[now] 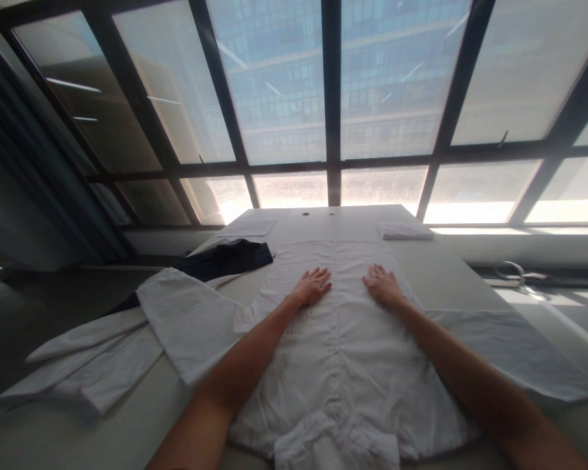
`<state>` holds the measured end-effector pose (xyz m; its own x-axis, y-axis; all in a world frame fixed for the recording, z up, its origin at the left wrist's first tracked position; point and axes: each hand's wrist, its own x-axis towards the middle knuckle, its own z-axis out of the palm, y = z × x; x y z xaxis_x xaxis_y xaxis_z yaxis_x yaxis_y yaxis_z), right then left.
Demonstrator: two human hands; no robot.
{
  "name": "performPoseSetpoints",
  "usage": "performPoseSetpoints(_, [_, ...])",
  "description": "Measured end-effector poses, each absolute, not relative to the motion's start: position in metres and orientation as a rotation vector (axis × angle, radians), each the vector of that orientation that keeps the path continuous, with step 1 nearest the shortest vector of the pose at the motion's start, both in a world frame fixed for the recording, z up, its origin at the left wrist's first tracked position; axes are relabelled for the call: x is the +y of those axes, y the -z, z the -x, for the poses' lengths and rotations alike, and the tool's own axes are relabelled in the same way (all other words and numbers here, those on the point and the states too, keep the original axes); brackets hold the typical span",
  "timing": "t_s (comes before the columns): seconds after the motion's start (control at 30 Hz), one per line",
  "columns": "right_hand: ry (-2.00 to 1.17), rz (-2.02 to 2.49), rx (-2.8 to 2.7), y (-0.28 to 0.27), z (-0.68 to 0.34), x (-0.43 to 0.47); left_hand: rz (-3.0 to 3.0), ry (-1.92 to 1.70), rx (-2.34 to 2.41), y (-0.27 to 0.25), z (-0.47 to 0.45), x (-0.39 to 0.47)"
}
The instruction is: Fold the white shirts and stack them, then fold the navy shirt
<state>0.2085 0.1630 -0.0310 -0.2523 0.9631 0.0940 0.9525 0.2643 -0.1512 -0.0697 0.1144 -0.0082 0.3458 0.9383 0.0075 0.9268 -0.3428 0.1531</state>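
Note:
A white button-front shirt lies spread face up on the white table, its collar toward me and its hem at the far end. The button placket runs down the middle. My left hand rests flat on the shirt just left of the placket, fingers stretched out. On the other side of the placket, my right hand lies flat with its fingers spread. One sleeve reaches out to the left, the other sleeve to the right. Neither hand grips the cloth.
Dark folded clothing and more white cloth lie at the table's left edge. A folded white cloth sits far right on the table. Windows stand behind, a curtain left, and a metal ring-shaped object right.

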Motion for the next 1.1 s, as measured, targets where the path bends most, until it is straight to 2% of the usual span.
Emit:
performPoseSetpoints(0.37, [-0.074,1.783,-2.331,0.027,-0.208,0.160,-2.447,-0.168,1.762,0.011,0.075,0.119])
performPoseSetpoints(0.57, [-0.086,1.778,-2.330,0.026,-0.209,0.159,-2.012,-0.159,2.389,0.004,0.122,0.127])
performPoseSetpoints(0.7, [-0.104,1.787,-2.327,0.025,-0.208,0.159,-1.840,-0.195,2.575,0.006,0.142,0.129])
performPoseSetpoints(0.97, [-0.105,1.791,-2.343,0.024,-0.208,0.159,-1.857,-0.194,2.555,0.009,0.138,0.130])
performPoseSetpoints(1.1, [-0.085,1.790,-2.349,0.026,-0.209,0.161,-2.031,-0.173,2.394,0.006,0.130,0.130])
